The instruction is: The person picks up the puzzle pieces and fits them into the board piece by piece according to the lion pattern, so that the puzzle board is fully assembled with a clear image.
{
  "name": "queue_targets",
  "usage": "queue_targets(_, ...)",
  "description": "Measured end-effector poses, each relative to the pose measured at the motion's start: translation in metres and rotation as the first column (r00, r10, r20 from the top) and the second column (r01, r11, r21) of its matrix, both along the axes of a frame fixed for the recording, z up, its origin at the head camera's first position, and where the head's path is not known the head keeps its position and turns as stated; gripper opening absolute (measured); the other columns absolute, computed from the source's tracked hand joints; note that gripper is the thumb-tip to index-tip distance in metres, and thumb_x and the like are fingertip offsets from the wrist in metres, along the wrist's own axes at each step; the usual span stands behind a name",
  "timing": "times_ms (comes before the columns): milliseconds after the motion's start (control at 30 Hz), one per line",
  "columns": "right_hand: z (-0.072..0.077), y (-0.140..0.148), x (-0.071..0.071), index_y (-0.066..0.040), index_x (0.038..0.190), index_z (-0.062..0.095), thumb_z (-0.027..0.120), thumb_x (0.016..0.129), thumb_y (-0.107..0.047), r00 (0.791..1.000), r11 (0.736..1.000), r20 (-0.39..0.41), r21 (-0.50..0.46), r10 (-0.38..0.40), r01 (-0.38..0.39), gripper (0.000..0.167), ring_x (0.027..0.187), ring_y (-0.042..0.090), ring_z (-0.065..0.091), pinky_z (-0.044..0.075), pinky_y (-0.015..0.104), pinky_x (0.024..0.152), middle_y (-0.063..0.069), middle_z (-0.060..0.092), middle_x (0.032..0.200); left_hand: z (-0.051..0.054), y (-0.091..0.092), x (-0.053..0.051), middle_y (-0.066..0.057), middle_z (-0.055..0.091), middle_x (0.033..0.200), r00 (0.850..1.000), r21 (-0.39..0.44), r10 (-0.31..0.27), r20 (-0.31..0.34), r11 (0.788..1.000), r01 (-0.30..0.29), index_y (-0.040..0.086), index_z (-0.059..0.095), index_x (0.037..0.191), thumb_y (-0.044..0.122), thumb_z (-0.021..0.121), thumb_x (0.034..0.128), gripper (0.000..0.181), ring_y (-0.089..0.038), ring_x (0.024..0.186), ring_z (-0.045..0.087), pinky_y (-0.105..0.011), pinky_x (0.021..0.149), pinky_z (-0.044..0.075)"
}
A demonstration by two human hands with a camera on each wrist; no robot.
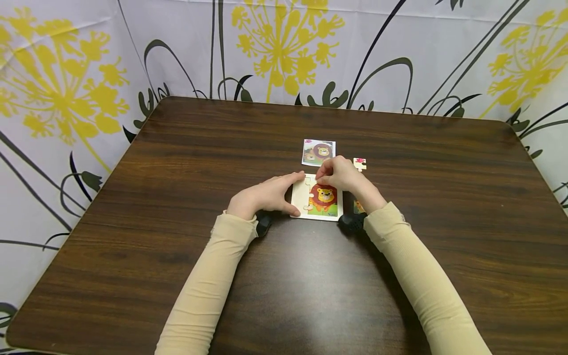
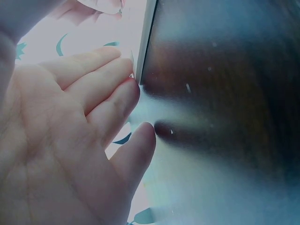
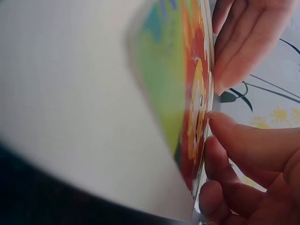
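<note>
Lion puzzle tray, frame centre | left hand spread at its left edge | right hand curled over top, pinch unclear | puzzle piece partly wrist-hidden | table stretches right

Smooth puzzle board (perhaps wood), glossy table
</note>
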State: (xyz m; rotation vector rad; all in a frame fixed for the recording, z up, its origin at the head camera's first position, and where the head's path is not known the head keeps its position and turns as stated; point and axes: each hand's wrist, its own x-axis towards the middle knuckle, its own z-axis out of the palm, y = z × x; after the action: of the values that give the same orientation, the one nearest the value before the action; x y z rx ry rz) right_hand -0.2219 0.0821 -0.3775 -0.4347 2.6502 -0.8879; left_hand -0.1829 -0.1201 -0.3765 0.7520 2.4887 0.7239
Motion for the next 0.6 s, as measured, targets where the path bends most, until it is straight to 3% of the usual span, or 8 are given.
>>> queue_targets(600,-0.0009,0.0003,0.0037,-0.004,0.088,0.071,0.068,0.085,-0.011,0.999,1.000,-0.047,0.003,0.010,-0.010,0.008,0.073,0.019,0.055,0.045,0.024,0.065,0.010,0.068,0.083,-0.0010,-0.0005,0.0027,-0.012,0.029,0.153,1.000,0.016,0.011,0.002,1.000,-0.011,0.002,0.023,0.148,0.023,0.078,0.0766,0.093,-0.024,0.139,0.031,-0.038,0.116,0.025)
